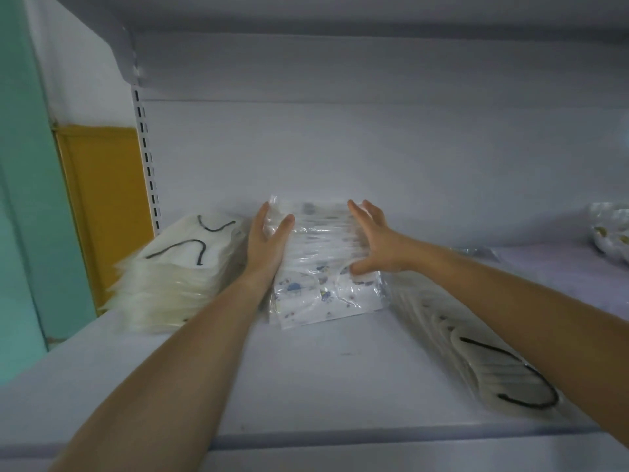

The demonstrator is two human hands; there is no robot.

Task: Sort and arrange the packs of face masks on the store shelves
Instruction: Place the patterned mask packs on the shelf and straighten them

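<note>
My left hand (267, 241) and right hand (376, 245) press open-fingered on the printed mask packs (326, 284); white stack (177, 267) placed, slumped row (476, 356) left to tidy.

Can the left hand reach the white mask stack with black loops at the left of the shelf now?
Probably yes. The left hand lies against the printed packs, just beside the white mask stack, and nothing stands between them.

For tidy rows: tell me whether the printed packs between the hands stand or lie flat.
Standing on edge: printed packs show edges on top, front face tilted.
</note>
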